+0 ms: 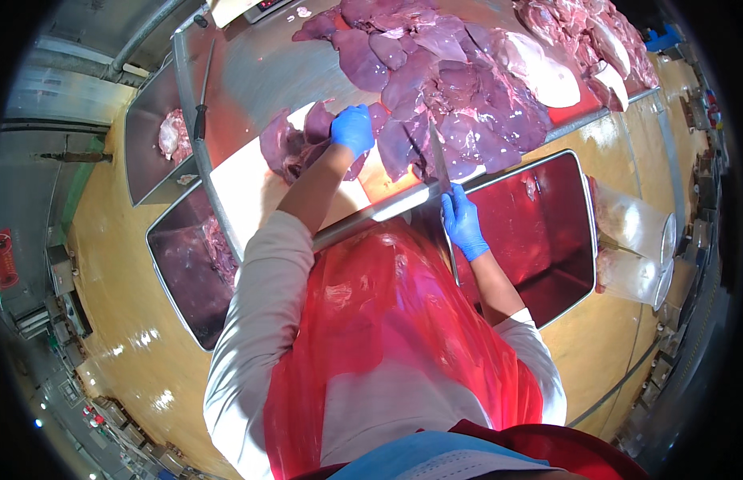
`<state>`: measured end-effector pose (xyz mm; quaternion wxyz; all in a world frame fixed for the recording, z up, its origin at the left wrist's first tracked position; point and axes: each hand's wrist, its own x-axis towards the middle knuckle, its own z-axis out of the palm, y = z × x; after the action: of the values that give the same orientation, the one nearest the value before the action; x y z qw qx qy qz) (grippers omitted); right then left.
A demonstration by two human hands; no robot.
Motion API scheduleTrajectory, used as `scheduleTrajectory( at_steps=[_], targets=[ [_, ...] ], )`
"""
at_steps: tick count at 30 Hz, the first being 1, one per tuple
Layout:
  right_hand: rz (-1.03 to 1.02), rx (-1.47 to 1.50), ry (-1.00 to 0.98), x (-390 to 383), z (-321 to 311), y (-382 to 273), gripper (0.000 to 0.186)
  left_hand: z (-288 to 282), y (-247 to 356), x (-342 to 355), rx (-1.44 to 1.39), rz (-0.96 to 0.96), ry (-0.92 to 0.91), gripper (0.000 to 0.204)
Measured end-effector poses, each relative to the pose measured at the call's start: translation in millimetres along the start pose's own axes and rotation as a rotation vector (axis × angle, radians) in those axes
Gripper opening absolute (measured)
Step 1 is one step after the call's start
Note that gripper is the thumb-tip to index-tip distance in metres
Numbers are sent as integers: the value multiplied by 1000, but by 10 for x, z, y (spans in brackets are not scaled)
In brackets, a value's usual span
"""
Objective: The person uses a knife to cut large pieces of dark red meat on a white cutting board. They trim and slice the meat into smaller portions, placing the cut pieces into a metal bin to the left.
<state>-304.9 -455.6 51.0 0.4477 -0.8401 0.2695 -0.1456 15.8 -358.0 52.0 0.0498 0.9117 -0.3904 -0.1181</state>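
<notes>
Smooth, glossy purple liver [281,148], lobed, lies on a flat white board [235,184]. The left hand [353,130], arm extended forward, curls over its right part; whether it pinches cannot be told. The right hand [463,220], lower, grasps a knife [441,160], narrow blade pointing away.

L hand [353,131] at 12 o'clk & R hand [462,222] at 3 o'clk, both in snug blue gloves. White long slvs: L slv [263,296] at 8, wrinkled; R slv [531,352] at 4; each stops short of the wrist. Red see-thru plastic apron [367,292] at 6, creased, shiny, over white top [395,400]. Lt-blue pleated mask [435,452] btw 5 & 6, dk-red fabric [559,446] at 5.
</notes>
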Motion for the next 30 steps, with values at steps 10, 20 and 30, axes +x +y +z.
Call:
scheduleTrajectory(
  at_steps=[10,20,30],
  targets=[
    [28,-175,-235,786,-160,-63,36,-395,-516,-454,-1216,141,-336,24],
    [-750,24,-752,2268,1462,-782,35,-1264,-766,-402,-1189,242,-153,45],
    [209,340,-1013,1474,1112,-581,39,-1212,-572,214,-1122,-133,93,42]
  ],
)
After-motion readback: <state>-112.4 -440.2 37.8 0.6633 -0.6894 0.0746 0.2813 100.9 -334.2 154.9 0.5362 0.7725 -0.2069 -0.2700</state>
